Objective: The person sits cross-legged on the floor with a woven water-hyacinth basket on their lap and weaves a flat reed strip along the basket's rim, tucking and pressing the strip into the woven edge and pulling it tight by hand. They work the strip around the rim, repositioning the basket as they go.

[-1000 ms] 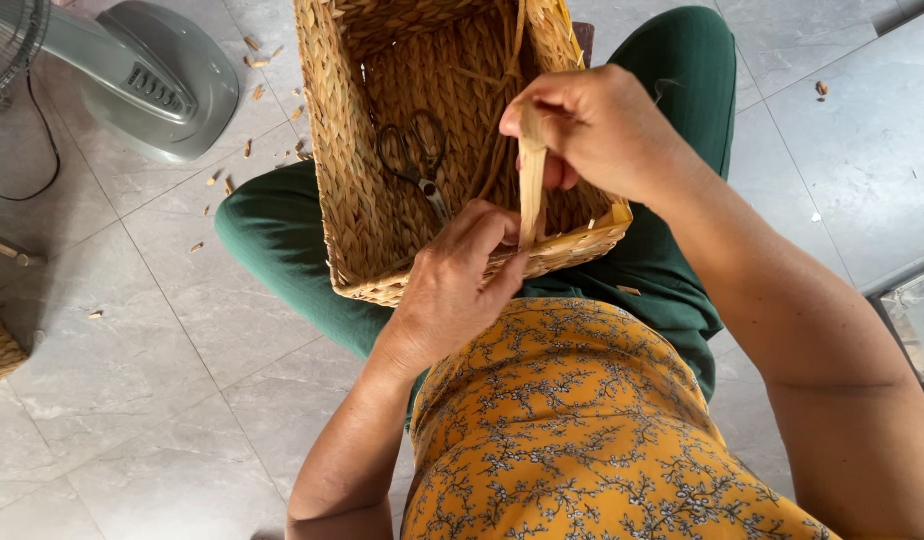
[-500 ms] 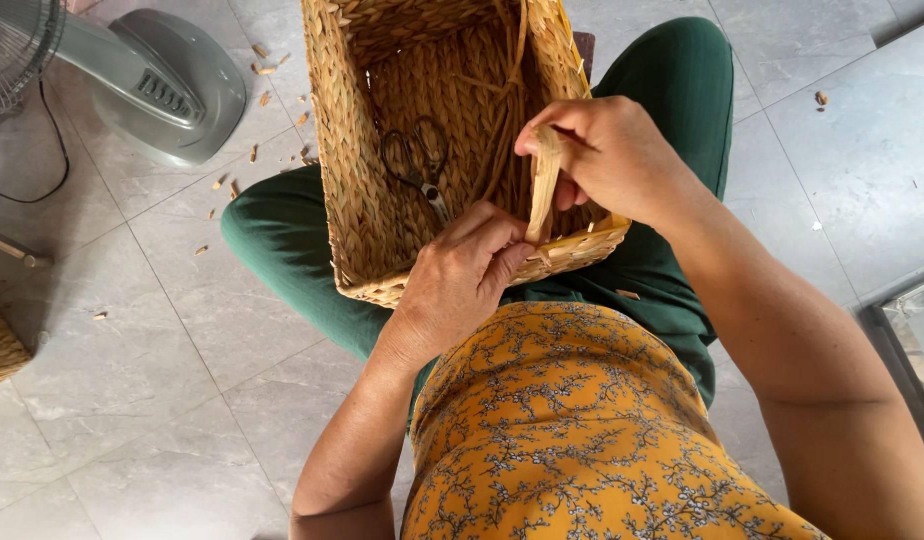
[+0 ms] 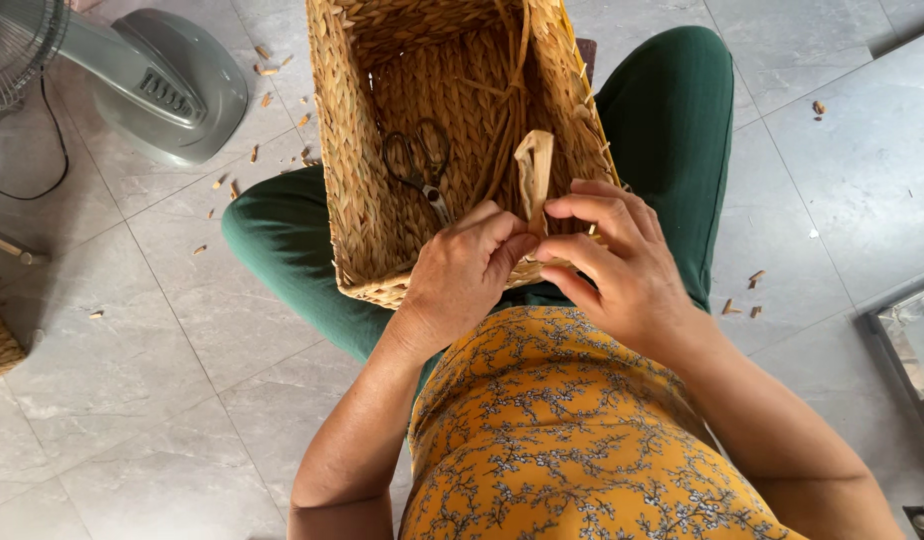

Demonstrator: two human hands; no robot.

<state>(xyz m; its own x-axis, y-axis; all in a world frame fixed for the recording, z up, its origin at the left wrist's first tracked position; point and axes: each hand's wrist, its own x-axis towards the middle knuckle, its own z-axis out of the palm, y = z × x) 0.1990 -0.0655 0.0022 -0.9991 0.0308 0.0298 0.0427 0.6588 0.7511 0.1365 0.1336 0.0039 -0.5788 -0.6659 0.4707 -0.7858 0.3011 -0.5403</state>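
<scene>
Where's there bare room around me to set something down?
Bare tiles lie left of the green-clad knee, below the fan base, and right of the other leg, save a few scraps. The basket is crowded: scissors, loose strands, both hands at its rim.

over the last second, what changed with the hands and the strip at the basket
The right hand came down from holding the straw strip up high and now pinches it low at the basket rim, meeting the left hand. The strip is now bent over. The scissors stayed inside.
</scene>
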